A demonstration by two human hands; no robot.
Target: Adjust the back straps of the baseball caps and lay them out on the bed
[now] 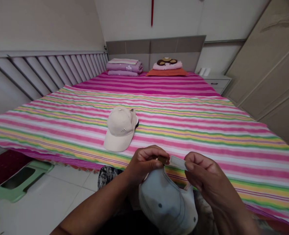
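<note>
A pale blue-grey baseball cap (pixel 165 200) lies low in front of me, over my lap, with its back opening toward the bed. Between finger and thumb, my left hand (pixel 146 161) pinches a brownish buckle (pixel 162 159) at the cap's back edge. My right hand (pixel 205 176) is closed on the end of a whitish strap (pixel 177 162), which stretches between the two hands. Whether the strap passes through the buckle I cannot tell. Beyond my left hand, a cream baseball cap (pixel 121 125) rests on the bed, its brim toward me.
The bed (pixel 208 130) has a striped sheet. Folded purple bedding (pixel 124 68) and a pink pillow (pixel 167 66) lie by the headboard (pixel 154 49). A green stool (pixel 19 186) stands on the floor at left. A nightstand (pixel 216 81) and wardrobe (pixel 264 71) are at right.
</note>
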